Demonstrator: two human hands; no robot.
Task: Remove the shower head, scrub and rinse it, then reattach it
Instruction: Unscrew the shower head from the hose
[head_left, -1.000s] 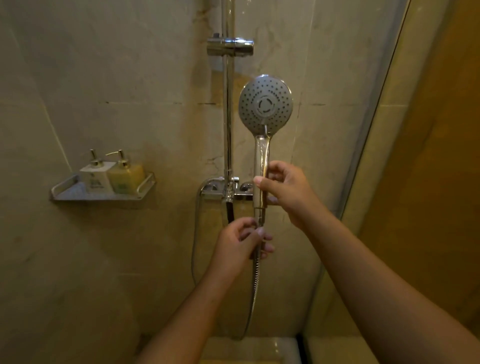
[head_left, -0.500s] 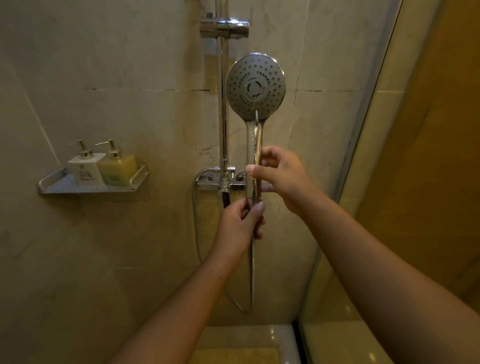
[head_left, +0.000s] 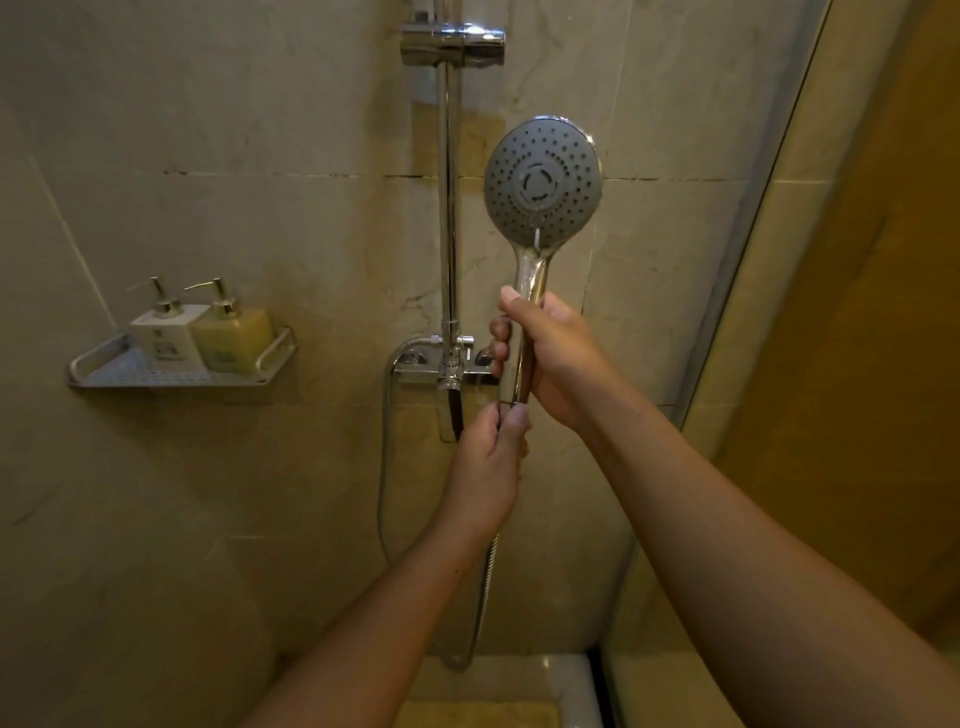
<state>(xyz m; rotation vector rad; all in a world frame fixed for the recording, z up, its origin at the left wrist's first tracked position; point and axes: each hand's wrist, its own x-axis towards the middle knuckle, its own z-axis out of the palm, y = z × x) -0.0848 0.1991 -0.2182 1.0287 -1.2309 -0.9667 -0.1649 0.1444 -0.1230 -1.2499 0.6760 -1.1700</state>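
Observation:
The shower head (head_left: 543, 182) has a round grey spray face and a chrome handle. It stands upright, off the wall, just right of the chrome riser rail (head_left: 448, 208). My right hand (head_left: 550, 358) is wrapped around the handle. My left hand (head_left: 491, 467) sits directly below it, with its fingers closed on the joint where the metal hose (head_left: 483, 597) meets the handle's base. The hose hangs down and loops back up to the mixer valve (head_left: 447, 366). The empty chrome holder bracket (head_left: 452, 44) sits high on the rail.
A metal wall shelf (head_left: 109, 371) at the left carries a white pump bottle (head_left: 166, 330) and a yellow pump bottle (head_left: 234, 332). A glass partition edge (head_left: 748, 291) runs down the right side. Tiled wall lies behind, and the shower floor (head_left: 509, 680) shows below.
My left hand has risen along the hose to the handle's base. My right hand's grip on the handle has closed more fully. The camera view has shifted slightly.

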